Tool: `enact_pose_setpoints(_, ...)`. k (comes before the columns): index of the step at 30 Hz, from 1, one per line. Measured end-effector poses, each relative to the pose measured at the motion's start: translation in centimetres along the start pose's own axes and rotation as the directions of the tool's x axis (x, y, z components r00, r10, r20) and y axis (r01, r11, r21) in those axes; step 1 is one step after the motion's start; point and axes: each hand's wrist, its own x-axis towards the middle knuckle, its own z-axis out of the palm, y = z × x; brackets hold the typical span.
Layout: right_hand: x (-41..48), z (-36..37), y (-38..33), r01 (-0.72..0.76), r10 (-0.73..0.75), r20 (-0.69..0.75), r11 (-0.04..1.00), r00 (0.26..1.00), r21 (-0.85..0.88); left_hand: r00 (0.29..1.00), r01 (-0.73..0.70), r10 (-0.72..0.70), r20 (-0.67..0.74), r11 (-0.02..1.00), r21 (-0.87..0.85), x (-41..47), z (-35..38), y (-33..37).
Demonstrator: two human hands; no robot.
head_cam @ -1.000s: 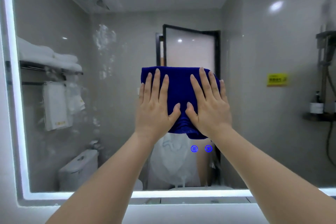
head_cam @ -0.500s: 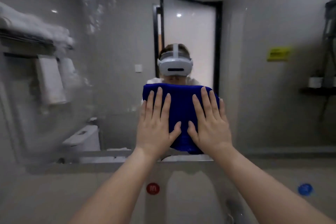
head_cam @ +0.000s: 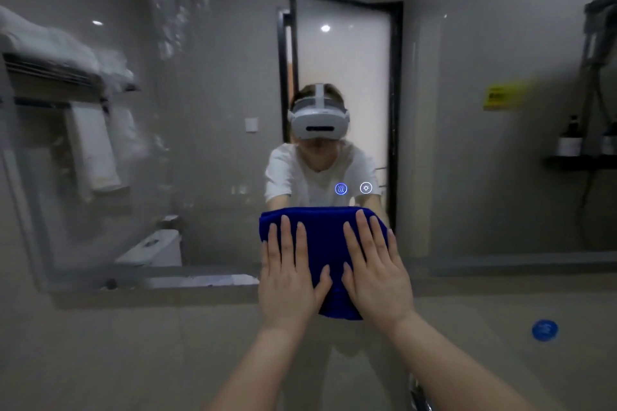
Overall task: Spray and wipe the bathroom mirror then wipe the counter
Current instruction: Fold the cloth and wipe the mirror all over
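Blue cloth [head_cam: 322, 237] flat on mirror [head_cam: 467, 143], under both spread hands, left hand [head_cam: 289, 280], right hand [head_cam: 375, 274]

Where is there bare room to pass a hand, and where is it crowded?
Bare grey surface left of the left hand, below the mirror edge; also right of the right hand, up to the blue disc. Crowded middle: both hands press the blue cloth, lit icons above.

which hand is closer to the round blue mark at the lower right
Right. The right hand lies flat on the blue cloth, with the round blue mark lower and to its right; the left hand lies beside it on the cloth's left half, farther away.
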Motion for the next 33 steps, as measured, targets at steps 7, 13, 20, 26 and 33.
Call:
enact_pose_setpoints(7, 11.6, -5.1, 1.6, -0.087, 0.086, 0.053, 0.996, 0.995, 0.017, 0.998, 0.066, -0.066, 0.01, 0.998, 0.006, 10.9, -6.1, 0.5)
enact_pose_setpoints(13, 24.5, -11.6, 3.4, -0.109, 0.11, 0.091, 0.994, 0.99, -0.016, 0.999, -0.002, 0.002, 0.047, 1.0, -0.009, 24.1, -13.6, 0.1)
enact_pose_setpoints(20, 37.6, -17.5, 5.2, -0.095, 0.092, 0.099, 0.995, 0.991, 0.035, 0.999, -0.009, 0.008, 0.043, 1.0, 0.005, 36.9, -20.4, -0.5)
enact_pose_setpoints(26, 45.8, -21.0, 7.2, -0.061, 0.055, 0.118, 0.997, 0.992, 0.049, 0.997, -0.024, 0.021, 0.075, 0.999, 0.042, 45.1, -24.8, -1.0)
enact_pose_setpoints(33, 52.5, -23.3, 9.0, -0.066, 0.065, 0.043, 0.998, 0.997, 0.02, 0.998, -0.068, 0.069, -0.006, 0.995, 0.071, 52.0, -27.1, -1.1)
